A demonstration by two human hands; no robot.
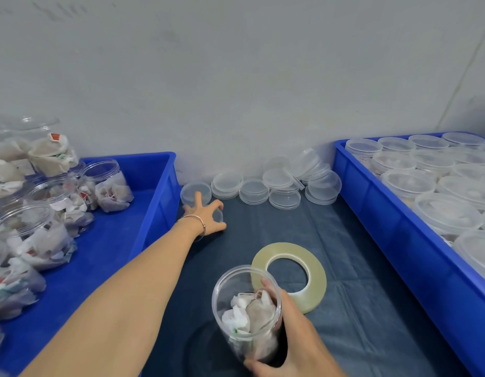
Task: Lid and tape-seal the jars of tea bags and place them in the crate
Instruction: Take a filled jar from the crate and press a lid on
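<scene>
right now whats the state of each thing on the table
jar: unlidded, gripped by right hand
lid: pinched by left hand
tape roll: flat, untouched
left crate jars: open
right crate jars: lidded
spare lids: stacked by the wall

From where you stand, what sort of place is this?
Probably a small packing workstation, not a home kitchen. Blue crates hold open jars of tea bags and lidded jars, spare clear lids are stacked by the wall, and a tape roll lies ready.
</scene>
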